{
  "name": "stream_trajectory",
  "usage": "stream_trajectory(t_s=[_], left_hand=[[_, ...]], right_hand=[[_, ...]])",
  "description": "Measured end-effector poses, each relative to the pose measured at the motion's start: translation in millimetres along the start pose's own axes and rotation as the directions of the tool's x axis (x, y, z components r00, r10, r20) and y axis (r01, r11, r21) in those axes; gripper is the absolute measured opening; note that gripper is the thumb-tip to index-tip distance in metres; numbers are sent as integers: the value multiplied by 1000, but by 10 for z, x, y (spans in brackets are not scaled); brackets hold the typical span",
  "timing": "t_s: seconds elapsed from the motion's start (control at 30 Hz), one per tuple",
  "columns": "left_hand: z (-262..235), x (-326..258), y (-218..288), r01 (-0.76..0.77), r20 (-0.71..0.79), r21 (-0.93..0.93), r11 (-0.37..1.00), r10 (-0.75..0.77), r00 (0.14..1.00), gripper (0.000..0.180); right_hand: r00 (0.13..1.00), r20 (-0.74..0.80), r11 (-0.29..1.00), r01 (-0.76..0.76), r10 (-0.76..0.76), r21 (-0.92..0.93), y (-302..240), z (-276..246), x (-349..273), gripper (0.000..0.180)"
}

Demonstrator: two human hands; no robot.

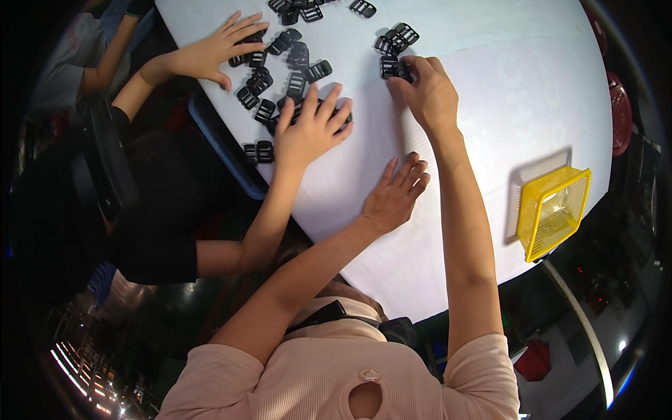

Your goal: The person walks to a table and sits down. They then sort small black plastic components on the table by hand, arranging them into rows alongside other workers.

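Note:
My right hand (432,96) reaches far over the white table, with thumb and fingertips pinched on a black plastic buckle (390,68) that lies at the surface. Just beyond it is a small cluster of the same buckles (396,39), some overlapping. Part of the pinched buckle is hidden by my fingers. Nearer to me, my left hand (395,199) rests on the bare tabletop with its fingers stretched out, holding nothing.
At my left a co-worker spreads one hand (311,133) over several black buckles (296,85) and another hand (220,49) beside more. A yellow plastic basket (530,220) stands near the right edge of the white table (490,126). Red stools (619,115) are past the right edge.

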State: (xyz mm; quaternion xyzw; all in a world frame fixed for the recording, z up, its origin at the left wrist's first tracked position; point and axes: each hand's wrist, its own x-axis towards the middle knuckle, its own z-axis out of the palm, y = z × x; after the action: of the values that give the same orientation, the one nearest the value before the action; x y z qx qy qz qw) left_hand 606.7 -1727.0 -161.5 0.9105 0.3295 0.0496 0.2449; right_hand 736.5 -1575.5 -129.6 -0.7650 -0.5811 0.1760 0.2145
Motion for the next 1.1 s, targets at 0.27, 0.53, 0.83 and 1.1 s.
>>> stream_trajectory(t_s=[0.27,0.53,0.83,1.1], left_hand=[[-31,-11,-10,12,-53,2,1000,-12,999,48],[46,19,-35,-4,-148,5,1000,5,989,44],[-40,41,-38,2,-78,-93,996,-9,997,43],[9,37,-7,25,-15,-129,991,-27,1000,53]], right_hand=[[997,-51,997,64,-61,50,-155,8,-327,34],[990,-144,998,-1,11,67,-295,274,-56,24],[997,-37,997,-62,64,33,-236,109,147,15],[955,80,916,298,-287,-269,54,-31,619,25]])
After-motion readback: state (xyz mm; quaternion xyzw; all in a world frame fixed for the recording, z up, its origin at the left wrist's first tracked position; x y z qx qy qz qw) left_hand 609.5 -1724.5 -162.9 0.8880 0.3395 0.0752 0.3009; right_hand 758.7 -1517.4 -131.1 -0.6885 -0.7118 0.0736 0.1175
